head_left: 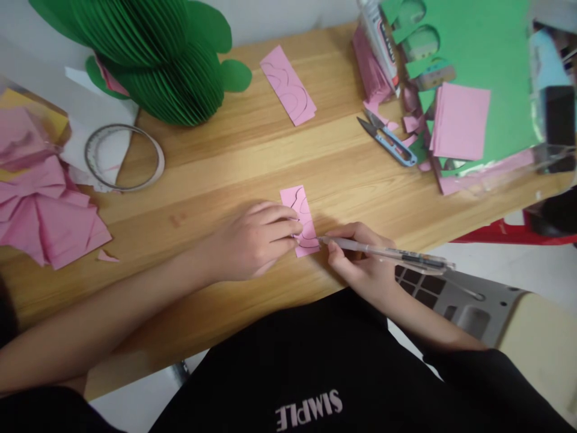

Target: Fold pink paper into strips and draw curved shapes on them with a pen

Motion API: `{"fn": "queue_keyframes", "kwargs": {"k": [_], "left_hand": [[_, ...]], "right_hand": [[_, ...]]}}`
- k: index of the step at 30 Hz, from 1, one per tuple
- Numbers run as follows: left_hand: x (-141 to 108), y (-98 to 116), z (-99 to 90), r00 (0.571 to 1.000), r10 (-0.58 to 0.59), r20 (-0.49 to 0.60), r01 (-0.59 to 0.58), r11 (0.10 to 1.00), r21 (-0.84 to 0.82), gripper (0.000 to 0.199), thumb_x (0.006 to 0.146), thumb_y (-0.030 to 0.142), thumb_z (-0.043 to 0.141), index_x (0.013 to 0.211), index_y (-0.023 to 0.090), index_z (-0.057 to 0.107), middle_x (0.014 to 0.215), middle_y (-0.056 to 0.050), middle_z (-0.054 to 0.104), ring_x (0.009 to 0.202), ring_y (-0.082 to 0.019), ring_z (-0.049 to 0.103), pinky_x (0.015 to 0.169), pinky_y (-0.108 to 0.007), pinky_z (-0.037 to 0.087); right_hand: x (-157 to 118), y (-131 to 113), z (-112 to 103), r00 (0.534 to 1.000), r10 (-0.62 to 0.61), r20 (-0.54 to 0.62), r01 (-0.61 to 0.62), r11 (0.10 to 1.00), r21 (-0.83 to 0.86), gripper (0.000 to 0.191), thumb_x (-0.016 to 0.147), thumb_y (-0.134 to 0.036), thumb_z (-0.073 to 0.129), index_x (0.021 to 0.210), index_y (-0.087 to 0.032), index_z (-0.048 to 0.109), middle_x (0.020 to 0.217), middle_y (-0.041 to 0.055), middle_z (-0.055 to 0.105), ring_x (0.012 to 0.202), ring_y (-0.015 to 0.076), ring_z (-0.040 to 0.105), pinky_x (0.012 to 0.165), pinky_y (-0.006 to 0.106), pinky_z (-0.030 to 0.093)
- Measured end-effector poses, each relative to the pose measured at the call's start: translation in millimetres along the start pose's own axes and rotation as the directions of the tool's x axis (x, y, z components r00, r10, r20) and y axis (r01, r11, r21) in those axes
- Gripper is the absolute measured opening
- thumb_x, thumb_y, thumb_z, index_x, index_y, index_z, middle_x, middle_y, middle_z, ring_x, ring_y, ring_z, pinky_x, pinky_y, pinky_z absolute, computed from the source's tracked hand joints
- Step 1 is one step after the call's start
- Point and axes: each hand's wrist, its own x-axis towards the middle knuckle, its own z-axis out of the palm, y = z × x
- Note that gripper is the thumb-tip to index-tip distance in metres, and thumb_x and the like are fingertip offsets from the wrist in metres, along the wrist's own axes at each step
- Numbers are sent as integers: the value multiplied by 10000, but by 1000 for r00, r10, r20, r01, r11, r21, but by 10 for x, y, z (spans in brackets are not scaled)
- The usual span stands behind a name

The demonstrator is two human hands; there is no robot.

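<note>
A small pink paper strip (307,207) with dark curved lines drawn on it lies on the wooden table near its front edge. The fingers of my left hand (259,240) press together on the strip's left side. From the right, my right hand (363,258) grips a clear pen (396,255), whose tip touches the strip's lower right edge. Farther back lies another pink strip (288,85) with similar curved lines. Part of the near strip is hidden under my left fingertips.
Green honeycomb paper (166,66), a tape roll (158,162) and folded pink paper (58,210) are at the left. Blue snips (392,141), pink squares (462,120), green sheets (491,54) and a glue tube (383,45) lie at the right. The table's front edge runs below my hands.
</note>
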Motion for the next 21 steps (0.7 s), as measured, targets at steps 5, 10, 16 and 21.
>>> {"fn": "queue_keyframes", "kwargs": {"k": [5,10,16,21], "left_hand": [[2,0,3,1000,-2,6,2,1000,-3,239,953,105,433,900,169,657,1014,-49,737,1052,-226,626,879,-382,493],[9,10,3,1000,0,-6,0,1000,-19,233,943,94,440,894,152,661,1014,-61,736,1047,-241,626,874,-390,496],[5,11,0,1000,-19,11,19,1000,-20,239,944,101,437,901,161,664,1017,-59,732,1059,-236,621,896,-391,494],[7,11,-3,1000,-8,4,8,1000,-21,229,946,99,445,890,159,658,1011,-55,732,1048,-232,624,894,-387,494]], "right_hand": [[-23,29,-2,1000,16,3,-16,1000,2,80,843,-236,625,824,-169,664,637,-11,679,460,72,528,410,197,384],[-15,24,-6,1000,17,11,-17,1000,5,91,846,-250,621,818,-174,664,628,-7,683,446,76,534,412,201,400],[5,-4,-5,1000,26,10,-26,1000,9,78,831,-227,616,807,-171,665,615,-1,690,422,74,532,401,195,410],[-6,10,-2,999,40,-12,-40,998,40,96,839,-254,625,803,-175,664,615,2,698,426,79,542,391,194,407]]}}
